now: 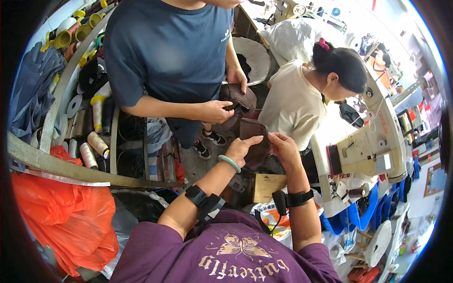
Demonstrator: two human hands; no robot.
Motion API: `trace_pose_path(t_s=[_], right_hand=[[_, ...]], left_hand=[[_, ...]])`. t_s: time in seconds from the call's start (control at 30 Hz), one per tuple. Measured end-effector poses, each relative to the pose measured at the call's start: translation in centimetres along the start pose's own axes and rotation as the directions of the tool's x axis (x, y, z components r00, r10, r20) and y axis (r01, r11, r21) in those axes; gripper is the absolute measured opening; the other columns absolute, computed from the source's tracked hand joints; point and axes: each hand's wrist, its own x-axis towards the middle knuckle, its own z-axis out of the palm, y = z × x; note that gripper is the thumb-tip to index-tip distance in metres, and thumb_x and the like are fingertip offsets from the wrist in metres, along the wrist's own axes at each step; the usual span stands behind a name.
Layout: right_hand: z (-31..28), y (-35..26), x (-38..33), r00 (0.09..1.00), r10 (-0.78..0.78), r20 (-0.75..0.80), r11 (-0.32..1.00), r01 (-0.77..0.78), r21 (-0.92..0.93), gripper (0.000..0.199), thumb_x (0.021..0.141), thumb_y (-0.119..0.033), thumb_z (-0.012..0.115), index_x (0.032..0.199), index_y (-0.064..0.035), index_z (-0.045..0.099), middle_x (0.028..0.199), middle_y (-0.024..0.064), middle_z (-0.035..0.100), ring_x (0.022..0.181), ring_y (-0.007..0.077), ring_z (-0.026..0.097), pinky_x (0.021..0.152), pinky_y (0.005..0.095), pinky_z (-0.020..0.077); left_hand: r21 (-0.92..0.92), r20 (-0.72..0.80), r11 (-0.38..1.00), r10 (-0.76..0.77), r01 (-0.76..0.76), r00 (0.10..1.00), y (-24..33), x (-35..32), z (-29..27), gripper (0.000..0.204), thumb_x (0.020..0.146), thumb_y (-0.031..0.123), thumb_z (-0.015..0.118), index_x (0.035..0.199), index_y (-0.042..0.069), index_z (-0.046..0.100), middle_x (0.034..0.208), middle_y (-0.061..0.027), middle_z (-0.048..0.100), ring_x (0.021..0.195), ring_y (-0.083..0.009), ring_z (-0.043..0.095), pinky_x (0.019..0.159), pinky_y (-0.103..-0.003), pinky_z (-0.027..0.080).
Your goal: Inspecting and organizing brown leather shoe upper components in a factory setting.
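A dark brown piece of fabric or leather (253,130) hangs between my two hands in the middle of the view. My left hand (243,150) grips its left side, thumb lying over the top; a pale green bangle circles that wrist. On the piece's right edge, my right hand (282,145) pinches with thumb and fingertips. Part of the piece drops below my hands. Just beyond, a person in a dark blue T-shirt holds a similar brown piece (241,96) in both hands. Black straps with small devices are on both my forearms.
At left a metal-framed rack (61,94) holds thread cones and spools. Red plastic bags (71,221) lie below it. On the right, a person in a cream top sits by a sewing machine (373,146) on a white table. Blue bins (363,212) hang beneath.
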Motion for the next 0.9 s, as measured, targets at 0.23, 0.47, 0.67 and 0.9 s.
trace_pose_path(t_s=[0.23, 0.47, 0.67, 0.9], right_hand=[[1.1, 0.8, -0.7, 0.998, -0.013, 0.055, 0.983, 0.002, 0.182, 0.019, 0.090, -0.025, 0.061, 0.090, -0.0063, 0.062, 0.072, -0.0054, 0.054, 0.060, 0.0047, 0.047, 0.055, 0.0189, 0.0381], [3.1, -0.1, -2.4, 0.692, -0.703, -0.163, 0.648, 0.528, -0.549, 0.026, 0.080, -0.001, 0.062, 0.106, -0.0054, 0.062, 0.078, 0.0082, 0.058, 0.066, 0.0181, 0.056, 0.062, 0.0305, 0.0470], [2.6, -0.5, -3.6, 0.501, -0.856, 0.128, 0.169, 0.505, -0.846, 0.039, 0.072, 0.005, 0.057, 0.107, -0.0107, 0.065, 0.094, 0.0093, 0.056, 0.087, 0.0283, 0.056, 0.076, 0.0370, 0.0480], [2.7, 0.0, -4.3, 0.497, -0.859, 0.123, 0.119, 0.427, -0.896, 0.046, 0.067, 0.004, 0.057, 0.110, -0.0080, 0.063, 0.099, 0.0097, 0.055, 0.090, 0.0283, 0.055, 0.078, 0.0369, 0.0481]], left_hand=[[-0.194, 0.216, 0.969, -0.108, 0.151, 0.970, 0.3, -0.5, -0.1, 0.021, 0.086, 0.015, 0.064, 0.105, 0.005, 0.063, 0.095, -0.0063, 0.067, 0.082, -0.0185, 0.066, 0.075, -0.034, 0.054], [-0.187, 0.232, 0.978, -0.052, 0.097, 0.971, 0.2, 0.0, 0.2, 0.020, 0.086, 0.014, 0.063, 0.104, 0.006, 0.062, 0.096, -0.0061, 0.067, 0.082, -0.0178, 0.066, 0.074, -0.032, 0.055], [-0.178, 0.258, 0.980, -0.040, 0.088, 0.965, -0.1, 0.5, 0.7, 0.020, 0.087, 0.013, 0.063, 0.105, 0.006, 0.062, 0.096, -0.0059, 0.067, 0.083, -0.0175, 0.066, 0.073, -0.031, 0.055], [-0.217, 0.249, 0.971, -0.040, 0.096, 0.968, -0.1, 0.7, 0.9, 0.022, 0.087, 0.014, 0.062, 0.108, 0.005, 0.060, 0.100, -0.0063, 0.066, 0.087, -0.0182, 0.065, 0.077, -0.033, 0.055]])
